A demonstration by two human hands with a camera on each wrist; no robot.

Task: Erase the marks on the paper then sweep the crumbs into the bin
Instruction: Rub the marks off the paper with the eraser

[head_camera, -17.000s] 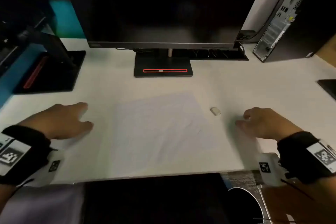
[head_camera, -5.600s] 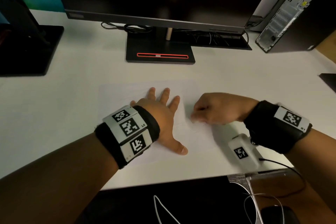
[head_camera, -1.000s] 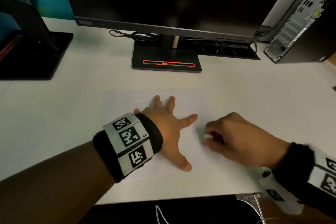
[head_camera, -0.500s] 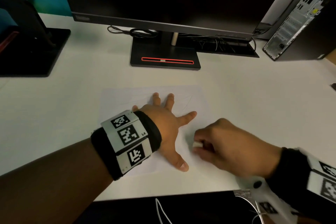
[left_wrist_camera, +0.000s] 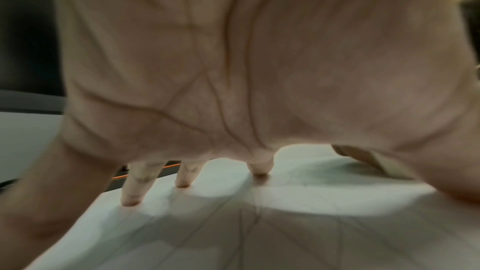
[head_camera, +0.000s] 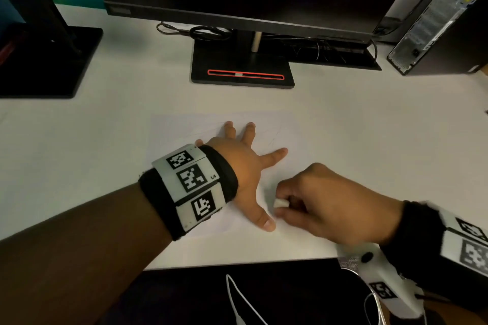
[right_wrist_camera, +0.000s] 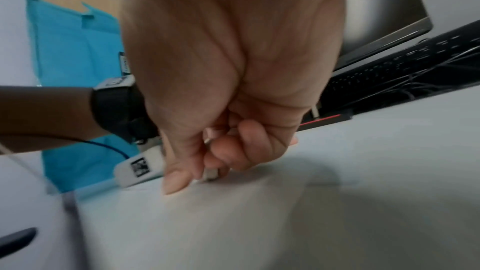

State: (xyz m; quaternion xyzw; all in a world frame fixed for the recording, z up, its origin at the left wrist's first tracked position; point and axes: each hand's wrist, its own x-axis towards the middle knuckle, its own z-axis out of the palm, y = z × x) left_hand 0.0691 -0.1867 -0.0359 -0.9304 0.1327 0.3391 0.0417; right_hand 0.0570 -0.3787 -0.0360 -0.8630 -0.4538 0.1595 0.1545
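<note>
A white sheet of paper (head_camera: 184, 129) lies on the white desk in front of the monitor, with faint pencil lines (left_wrist_camera: 257, 213) on it. My left hand (head_camera: 245, 166) lies flat on the sheet with fingers spread, pressing it down. My right hand (head_camera: 317, 200) pinches a small white eraser (head_camera: 280, 203) between thumb and fingers, its end touching the paper just right of my left thumb. In the right wrist view the eraser (right_wrist_camera: 211, 174) shows below the curled fingers. The bin is out of view.
A monitor on a black stand (head_camera: 241, 66) stands behind the paper. A second black stand (head_camera: 47, 60) sits at the far left, and a computer tower (head_camera: 435, 21) at the far right. Cables (head_camera: 206, 33) run behind the stand. The desk's front edge (head_camera: 237, 265) is close.
My right hand has slid the eraser leftward across the paper, from right of the left hand to beside its thumb. My left hand has stayed flat on the sheet.
</note>
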